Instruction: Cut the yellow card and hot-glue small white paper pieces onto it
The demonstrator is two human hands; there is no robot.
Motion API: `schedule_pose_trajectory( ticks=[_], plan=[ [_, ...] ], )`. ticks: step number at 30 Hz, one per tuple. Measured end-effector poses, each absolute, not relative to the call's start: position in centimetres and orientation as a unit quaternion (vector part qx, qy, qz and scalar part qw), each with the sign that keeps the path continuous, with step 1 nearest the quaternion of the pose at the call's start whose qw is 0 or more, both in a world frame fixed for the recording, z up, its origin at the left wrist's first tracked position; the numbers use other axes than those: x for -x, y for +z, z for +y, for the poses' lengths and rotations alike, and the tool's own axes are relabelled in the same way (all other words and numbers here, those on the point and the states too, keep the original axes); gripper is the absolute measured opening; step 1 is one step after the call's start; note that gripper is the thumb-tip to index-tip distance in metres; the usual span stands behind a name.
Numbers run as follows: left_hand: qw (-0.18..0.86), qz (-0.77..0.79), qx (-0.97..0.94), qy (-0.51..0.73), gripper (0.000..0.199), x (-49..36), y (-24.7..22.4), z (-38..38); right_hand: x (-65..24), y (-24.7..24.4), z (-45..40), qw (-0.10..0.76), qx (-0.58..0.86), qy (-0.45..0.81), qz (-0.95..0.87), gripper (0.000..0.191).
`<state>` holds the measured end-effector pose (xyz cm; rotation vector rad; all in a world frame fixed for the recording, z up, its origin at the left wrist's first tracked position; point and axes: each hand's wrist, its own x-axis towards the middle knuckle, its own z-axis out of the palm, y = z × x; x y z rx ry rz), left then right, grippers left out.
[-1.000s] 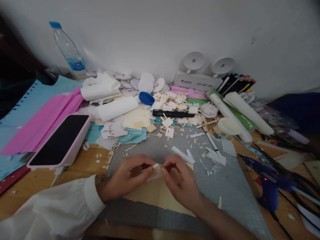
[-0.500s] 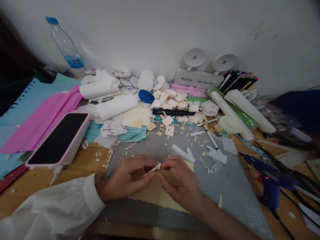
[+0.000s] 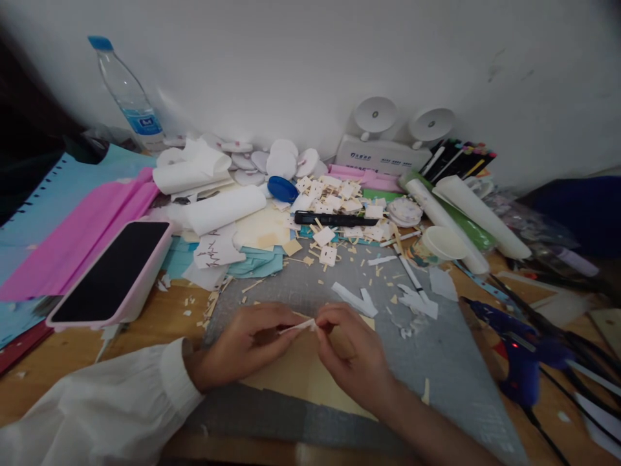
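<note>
Between my two hands is a small thin white piece (image 3: 301, 325), seen nearly edge-on, too small to name its kind. My left hand (image 3: 252, 340) pinches its left side between thumb and fingers. At its right end, the thumb and forefinger of my right hand (image 3: 352, 346) are pressed together; whatever lies between those fingertips is hidden. Both hands hover over a cream sheet (image 3: 301, 378) lying on the grey cutting mat (image 3: 427, 362). Beyond them, white strips of paper (image 3: 356, 299) lie on the mat.
A heap of small square faces with sticks (image 3: 334, 197) lies at the back, a black cutter (image 3: 334, 219) across it. Phone (image 3: 111, 272) at left, glue gun (image 3: 521, 349) with a red light at right. Paper cup (image 3: 439, 243), rolls (image 3: 228, 208) and a bottle (image 3: 130, 97) stand around.
The white piece has tilted flatter, and my right fingertips have shifted slightly right along its end. My left hand has barely moved.
</note>
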<state>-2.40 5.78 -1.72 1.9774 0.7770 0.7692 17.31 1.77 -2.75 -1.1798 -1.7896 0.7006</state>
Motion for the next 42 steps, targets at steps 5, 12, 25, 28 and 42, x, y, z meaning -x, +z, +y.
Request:
schedule_pose_trajectory(
  ticks=[5,12,25,28,42],
  plan=[
    [0.487,0.372,-0.725,0.316,0.017,2.52,-1.22,6.32,-17.24,-2.94,1.81,0.439,0.478,0.411,-0.64,0.006],
    [0.526,0.373,-0.698,0.311,0.02,2.65,-1.16,6.56,-17.08,-2.48,1.97,0.432,0.485,0.537,-0.539,0.01],
    [0.46,0.369,-0.743,0.316,0.016,2.76,-1.81,6.43,-17.16,-2.92,1.69,0.448,0.44,0.49,-0.604,0.003],
    [0.477,0.353,-0.741,0.314,0.017,2.75,-1.52,6.43,-16.95,-3.0,1.83,0.463,0.449,0.535,-0.546,0.007],
    [0.499,0.281,-0.757,0.316,0.022,2.83,-1.79,6.35,-17.0,-3.42,1.72,0.42,0.466,0.56,-0.541,0.01]
  ],
)
